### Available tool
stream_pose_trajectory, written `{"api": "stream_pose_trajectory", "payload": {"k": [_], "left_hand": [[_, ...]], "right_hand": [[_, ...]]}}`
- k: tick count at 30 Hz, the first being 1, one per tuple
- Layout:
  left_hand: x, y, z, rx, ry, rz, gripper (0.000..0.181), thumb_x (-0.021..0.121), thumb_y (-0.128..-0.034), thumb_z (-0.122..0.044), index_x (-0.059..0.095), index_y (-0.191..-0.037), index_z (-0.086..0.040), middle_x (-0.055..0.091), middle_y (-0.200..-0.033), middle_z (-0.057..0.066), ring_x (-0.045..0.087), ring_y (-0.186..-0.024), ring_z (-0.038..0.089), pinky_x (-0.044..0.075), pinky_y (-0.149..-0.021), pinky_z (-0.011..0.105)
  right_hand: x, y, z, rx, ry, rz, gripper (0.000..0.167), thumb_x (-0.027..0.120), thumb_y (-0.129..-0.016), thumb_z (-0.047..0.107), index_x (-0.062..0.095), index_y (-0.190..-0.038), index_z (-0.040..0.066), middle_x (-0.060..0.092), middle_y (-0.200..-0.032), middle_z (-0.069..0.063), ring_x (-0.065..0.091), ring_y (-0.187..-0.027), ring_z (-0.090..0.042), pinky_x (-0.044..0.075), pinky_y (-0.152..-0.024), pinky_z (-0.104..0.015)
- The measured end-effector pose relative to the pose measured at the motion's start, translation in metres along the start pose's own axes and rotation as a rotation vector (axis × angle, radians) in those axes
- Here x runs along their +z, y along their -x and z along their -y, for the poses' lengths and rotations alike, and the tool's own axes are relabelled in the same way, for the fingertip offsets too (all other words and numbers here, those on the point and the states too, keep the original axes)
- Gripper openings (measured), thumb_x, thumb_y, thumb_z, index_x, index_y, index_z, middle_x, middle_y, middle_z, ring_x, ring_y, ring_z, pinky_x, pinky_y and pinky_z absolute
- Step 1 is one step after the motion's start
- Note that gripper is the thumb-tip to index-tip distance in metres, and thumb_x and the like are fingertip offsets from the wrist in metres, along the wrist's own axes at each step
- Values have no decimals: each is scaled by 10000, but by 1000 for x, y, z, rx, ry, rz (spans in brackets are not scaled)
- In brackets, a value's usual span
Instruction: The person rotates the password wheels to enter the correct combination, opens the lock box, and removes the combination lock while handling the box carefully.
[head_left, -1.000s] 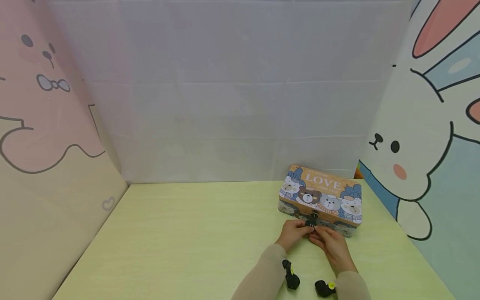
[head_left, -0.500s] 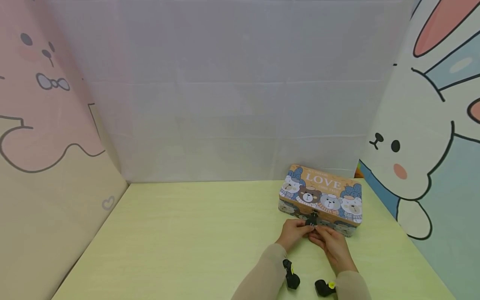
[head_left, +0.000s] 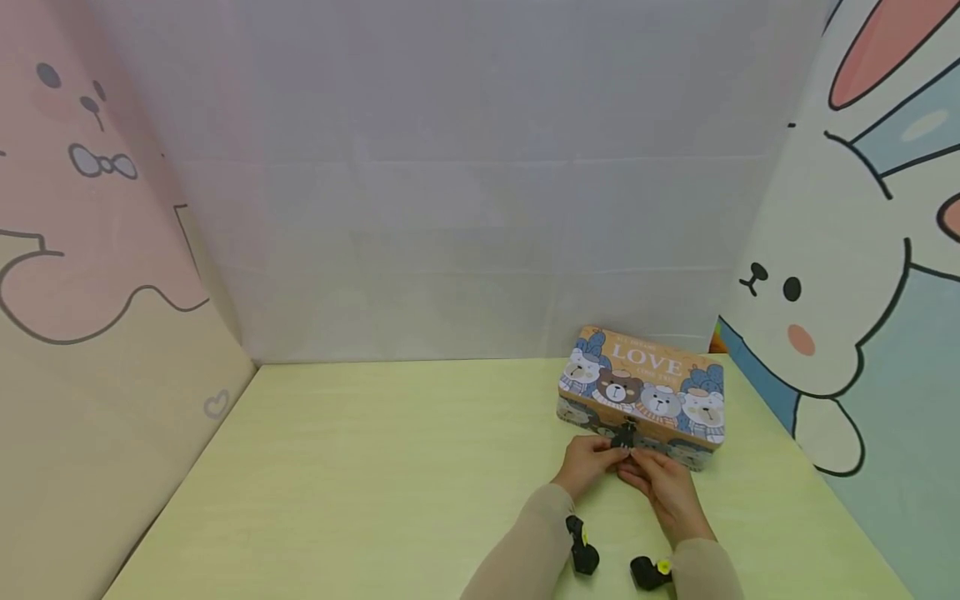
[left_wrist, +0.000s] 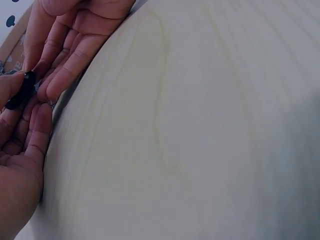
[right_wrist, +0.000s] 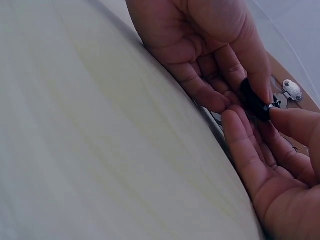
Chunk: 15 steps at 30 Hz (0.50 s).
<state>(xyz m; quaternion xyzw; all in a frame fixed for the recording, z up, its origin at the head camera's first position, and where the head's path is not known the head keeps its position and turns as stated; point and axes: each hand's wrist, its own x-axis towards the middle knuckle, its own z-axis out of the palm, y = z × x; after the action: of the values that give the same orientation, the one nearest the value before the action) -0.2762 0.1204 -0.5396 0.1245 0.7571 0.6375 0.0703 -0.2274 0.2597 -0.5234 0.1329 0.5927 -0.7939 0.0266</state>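
A rectangular tin box [head_left: 637,379] with printed bears and the word LOVE sits at the right back of the table. At its front clasp [right_wrist: 292,90] is a small black padlock [head_left: 622,438] with tiny white marks. My left hand [head_left: 585,465] pinches the padlock from the left with thumb and fingers. From the other side my right hand [head_left: 670,492] pinches it too, fingers curled beneath. Both wrist views show the padlock [right_wrist: 255,100] between the thumbs and fingertips, partly covered; its shackle cannot be made out clearly.
Two black devices with yellow spots, one by the left sleeve [head_left: 582,546] and one by the right sleeve [head_left: 705,571], appear near the front. The pale green table [head_left: 337,467] stretches to the left. A white back wall and cartoon-printed side walls enclose it.
The head view has shifted very slightly, so the scene sits a few pixels higher. Both hands keep their hold on the padlock, and the box stays in place.
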Motion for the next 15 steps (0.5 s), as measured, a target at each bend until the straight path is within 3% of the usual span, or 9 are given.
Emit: {"api": "stream_pose_trajectory", "payload": {"k": [15], "left_hand": [[0, -3, 1, -42, 52, 15, 158, 757, -860, -111, 767, -969, 3, 723, -875, -6, 559, -739, 13, 475, -679, 201]], "right_hand": [[1, 0, 0, 3, -7, -13, 291, 433, -1043, 1, 508, -1266, -171, 692, -879, -55, 706, -823, -134, 555, -823, -285]]}}
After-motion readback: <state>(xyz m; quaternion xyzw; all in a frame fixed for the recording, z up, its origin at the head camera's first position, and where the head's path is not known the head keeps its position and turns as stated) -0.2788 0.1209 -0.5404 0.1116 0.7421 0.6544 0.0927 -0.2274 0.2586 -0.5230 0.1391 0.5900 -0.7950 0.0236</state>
